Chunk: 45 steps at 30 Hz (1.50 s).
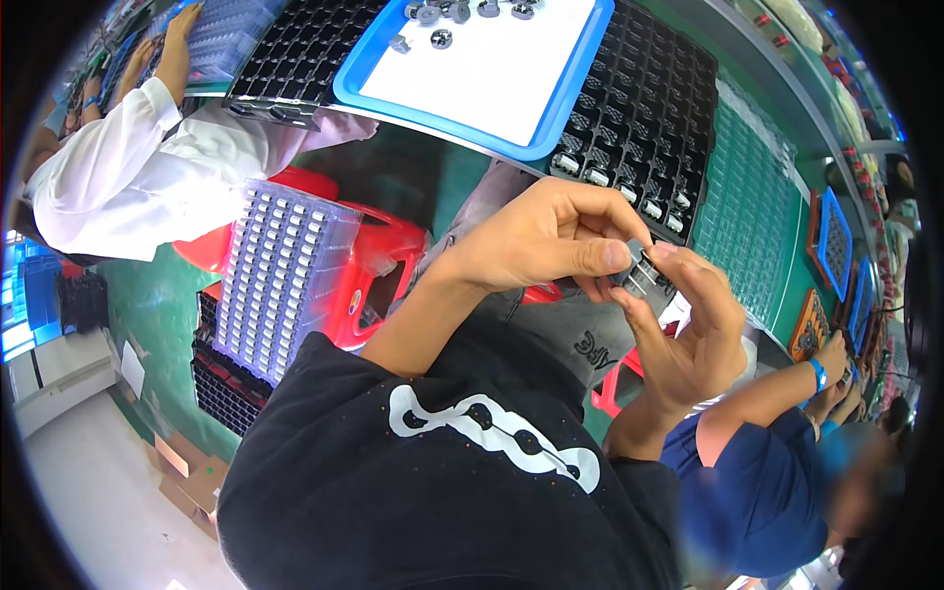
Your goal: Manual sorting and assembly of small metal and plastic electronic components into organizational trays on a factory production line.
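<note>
Both my hands meet above my lap, at the near side of the workbench. Between them is a small grey part (632,264) with thin metal pins, partly covered by fingers. My left hand (541,236) pinches it between thumb and forefinger from the left. From the right, my right hand (693,334) has its thumb and fingertips closed on the pin side of the same part. Ahead of them lies a blue-rimmed tray (457,128) with a white bottom, where several grey round parts (442,38) sit toward the far left.
A black compartment tray (644,108) right of the blue tray holds several white-and-metal pieces in its near cells. Another black tray (295,49) lies left. Filled clear trays (280,265) are stacked by a red stool (379,265). Co-workers' arms (772,403) are at right and far left.
</note>
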{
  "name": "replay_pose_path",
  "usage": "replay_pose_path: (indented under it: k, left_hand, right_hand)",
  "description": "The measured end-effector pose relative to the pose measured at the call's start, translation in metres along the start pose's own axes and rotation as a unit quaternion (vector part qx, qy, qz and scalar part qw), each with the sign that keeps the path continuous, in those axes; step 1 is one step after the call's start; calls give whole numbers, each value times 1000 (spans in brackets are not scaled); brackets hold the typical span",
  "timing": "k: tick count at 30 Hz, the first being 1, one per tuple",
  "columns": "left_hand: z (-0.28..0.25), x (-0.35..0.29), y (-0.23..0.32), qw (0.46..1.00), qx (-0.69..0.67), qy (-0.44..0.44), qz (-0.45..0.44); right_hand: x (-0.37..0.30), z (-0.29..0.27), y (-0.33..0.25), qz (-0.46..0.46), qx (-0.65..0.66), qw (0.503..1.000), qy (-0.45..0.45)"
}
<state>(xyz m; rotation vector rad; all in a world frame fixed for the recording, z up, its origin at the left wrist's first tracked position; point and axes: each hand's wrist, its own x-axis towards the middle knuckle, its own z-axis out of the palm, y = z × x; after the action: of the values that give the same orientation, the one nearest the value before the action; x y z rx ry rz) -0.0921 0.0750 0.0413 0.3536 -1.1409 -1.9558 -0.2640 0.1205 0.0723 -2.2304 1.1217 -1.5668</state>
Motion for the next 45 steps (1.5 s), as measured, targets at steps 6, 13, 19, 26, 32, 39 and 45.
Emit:
replay_pose_path:
  k: [6, 13, 19, 26, 32, 39, 45]
  left_hand:
    - [0, -1, -2, 1000, -10, 1, 22]
    - [-2, -1, -3, 997, 61, 1, 40]
    - [-7, 0, -5, 997, 60, 9, 49]
    - [-6, 2, -1, 999, -2, 45, -10]
    - [-9, 6, -5, 998, -22, 63, -17]
    - [-23, 8, -12, 994, 71, 79, 7]
    - [-24, 3, 1, 980, 147, 135, -27]
  right_hand:
    - [8, -5, -8, -17, -47, 998, -35]
    - [13, -10, -13, -32, -100, 991, -78]
    - [15, -5, -5, -40, -92, 992, -80]
    - [0, 3, 8, -24, -93, 995, -23]
    - [-19, 21, 6, 85, -60, 994, 36]
    - [-19, 30, 12, 173, 13, 984, 40]
    - [3, 4, 63, 105, -116, 988, 2]
